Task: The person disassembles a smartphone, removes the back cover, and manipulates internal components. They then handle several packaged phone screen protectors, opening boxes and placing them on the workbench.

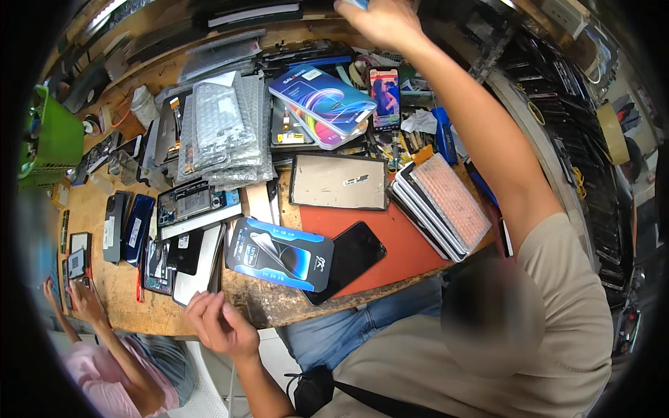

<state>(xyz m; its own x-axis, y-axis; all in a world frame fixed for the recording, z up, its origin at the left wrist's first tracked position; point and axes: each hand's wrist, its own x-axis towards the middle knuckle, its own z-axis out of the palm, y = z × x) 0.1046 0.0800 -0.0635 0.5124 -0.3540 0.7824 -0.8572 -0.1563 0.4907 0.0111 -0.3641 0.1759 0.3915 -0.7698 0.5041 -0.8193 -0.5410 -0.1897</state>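
ok so counting by clock face i get one blue-black package [279,256] at 7, one dark phone screen [361,245] at 6, one red mat [408,240] at 4, one lit phone [385,97] at 1

one view here, a fisheye worn on the head, aimed down at the worktop [153,313] from above its near side. it's pretty close but super wide, so the left hand [221,326] sits low in frame and the right hand [387,24] meets the top rim.
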